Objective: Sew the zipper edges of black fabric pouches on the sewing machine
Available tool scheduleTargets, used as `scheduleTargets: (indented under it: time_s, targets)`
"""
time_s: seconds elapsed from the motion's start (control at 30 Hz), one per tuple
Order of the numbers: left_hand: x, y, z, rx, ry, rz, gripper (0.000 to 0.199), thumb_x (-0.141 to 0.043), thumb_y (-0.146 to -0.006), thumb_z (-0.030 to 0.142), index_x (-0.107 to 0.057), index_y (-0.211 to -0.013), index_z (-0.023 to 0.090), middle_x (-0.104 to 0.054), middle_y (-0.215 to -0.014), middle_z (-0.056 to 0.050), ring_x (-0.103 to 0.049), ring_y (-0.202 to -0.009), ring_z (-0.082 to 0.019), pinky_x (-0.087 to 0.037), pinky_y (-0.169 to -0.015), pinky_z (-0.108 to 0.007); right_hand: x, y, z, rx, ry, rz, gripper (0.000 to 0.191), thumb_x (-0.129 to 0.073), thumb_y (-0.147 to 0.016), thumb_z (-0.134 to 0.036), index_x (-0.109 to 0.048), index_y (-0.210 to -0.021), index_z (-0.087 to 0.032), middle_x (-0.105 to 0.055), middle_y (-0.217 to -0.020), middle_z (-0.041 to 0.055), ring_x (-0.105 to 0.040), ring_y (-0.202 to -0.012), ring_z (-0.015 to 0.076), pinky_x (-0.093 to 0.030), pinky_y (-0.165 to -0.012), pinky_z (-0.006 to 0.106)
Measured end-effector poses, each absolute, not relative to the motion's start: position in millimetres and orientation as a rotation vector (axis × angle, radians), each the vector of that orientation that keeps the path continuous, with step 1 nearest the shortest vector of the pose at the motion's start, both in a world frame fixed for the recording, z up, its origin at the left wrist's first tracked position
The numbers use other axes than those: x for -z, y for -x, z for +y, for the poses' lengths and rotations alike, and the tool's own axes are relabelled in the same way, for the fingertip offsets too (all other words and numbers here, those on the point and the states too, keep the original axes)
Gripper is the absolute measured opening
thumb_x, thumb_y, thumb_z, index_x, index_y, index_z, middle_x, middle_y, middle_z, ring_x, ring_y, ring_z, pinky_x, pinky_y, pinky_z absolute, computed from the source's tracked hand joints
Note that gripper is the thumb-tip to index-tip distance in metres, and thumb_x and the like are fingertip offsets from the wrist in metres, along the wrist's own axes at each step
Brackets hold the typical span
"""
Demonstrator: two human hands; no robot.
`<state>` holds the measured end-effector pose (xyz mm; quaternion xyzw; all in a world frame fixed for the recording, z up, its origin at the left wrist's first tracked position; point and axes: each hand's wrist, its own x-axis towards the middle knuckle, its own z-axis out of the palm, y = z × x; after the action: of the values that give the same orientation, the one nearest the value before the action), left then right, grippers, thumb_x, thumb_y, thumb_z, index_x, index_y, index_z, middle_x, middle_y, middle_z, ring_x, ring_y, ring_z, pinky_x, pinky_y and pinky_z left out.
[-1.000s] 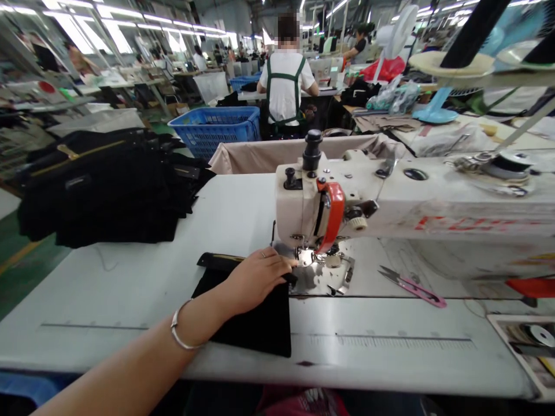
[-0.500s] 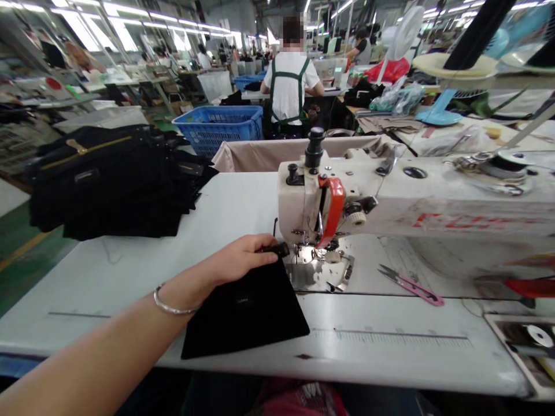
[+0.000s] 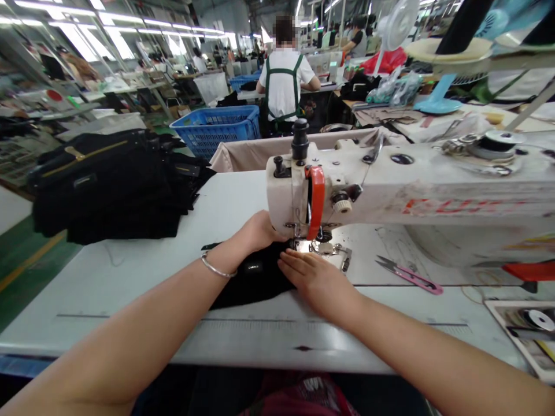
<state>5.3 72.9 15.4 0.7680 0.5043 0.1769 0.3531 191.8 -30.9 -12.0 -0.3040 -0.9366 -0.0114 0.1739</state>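
A black fabric piece [image 3: 255,283] with a small light label lies on the sewing table, its upper right edge at the presser foot and needle area of the white sewing machine [image 3: 368,193]. My left hand [image 3: 259,230] is at the far edge of the fabric, beside the machine head. Its fingers are mostly hidden behind the head and I cannot tell how they are closed. Flat on the right part of the fabric, just in front of the needle area, rests my right hand [image 3: 318,282] with fingers stretched out.
Pink-handled thread snips [image 3: 410,274] lie right of the needle area. A pile of black sewn pieces [image 3: 108,185] stands at the left. Behind the table are a beige cloth-lined bin [image 3: 243,155], a blue crate [image 3: 217,124] and a seated person [image 3: 284,84].
My right hand has come into view and lies on the fabric. My left hand and the fabric have moved forward to the machine's needle area, and the fabric has turned.
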Motion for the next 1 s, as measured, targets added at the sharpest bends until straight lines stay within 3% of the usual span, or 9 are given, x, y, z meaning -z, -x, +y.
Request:
scheduleTargets:
  time_s: [0.17,0.37,0.53,0.77,1.0]
  targets:
    - [-17.0,-23.3,87.4,-0.493,-2.225,1.323,0.036,-0.063,-0.080,0.022,-0.066,-0.115,0.014,-0.060,-0.134,-0.010,-0.047,-0.131,-0.028,-0.033,-0.113,-0.042,8.3,-192.9,-34.4,0.022,1.057,-2.637,0.040,-0.045,-0.094,-0.012,-0.054,-0.133,-0.008,-0.054,-0.139,0.0134,-0.052,-0.127,0.0259,-0.047,-0.102,0.043]
    - [-14.2,-22.2,70.9,-0.425,-2.374,1.318,0.029,-0.065,-0.080,0.023,-0.069,-0.109,0.018,-0.068,-0.122,-0.006,-0.058,-0.120,-0.026,-0.043,-0.108,-0.040,6.1,-193.3,-44.1,0.077,1.033,-2.565,0.037,-0.045,-0.093,-0.014,-0.059,-0.127,-0.008,-0.061,-0.131,0.0114,-0.059,-0.117,0.0250,-0.048,-0.094,0.042]
    - [-15.3,-26.8,63.0,-0.425,-2.448,1.383,0.029,-0.060,-0.084,0.021,-0.068,-0.112,0.017,-0.067,-0.124,-0.007,-0.058,-0.121,-0.027,-0.045,-0.106,-0.039,6.2,-194.5,-45.6,0.105,1.025,-2.553,0.037,-0.043,-0.093,-0.014,-0.060,-0.125,-0.008,-0.062,-0.130,0.0105,-0.060,-0.117,0.0237,-0.047,-0.093,0.041]
    - [-7.5,-21.5,32.1,-0.472,-2.549,1.475,0.020,-0.053,-0.090,0.019,-0.069,-0.101,0.015,-0.070,-0.111,-0.011,-0.061,-0.114,-0.030,-0.046,-0.103,-0.048,4.5,-196.3,-48.4,0.126,1.027,-2.592,0.038,-0.044,-0.093,-0.015,-0.059,-0.127,-0.007,-0.060,-0.132,0.0113,-0.057,-0.121,0.0239,-0.047,-0.093,0.040]
    - [-4.3,-0.7,-5.8,-0.506,-2.912,1.001,0.031,-0.042,-0.093,0.007,-0.061,-0.117,0.014,-0.067,-0.116,-0.009,-0.062,-0.107,-0.020,-0.051,-0.099,-0.040,2.1,-195.1,-52.7,0.065,1.043,-2.611,0.041,-0.040,-0.092,-0.013,-0.056,-0.129,-0.004,-0.058,-0.133,0.0164,-0.055,-0.122,0.0258,-0.049,-0.094,0.042]
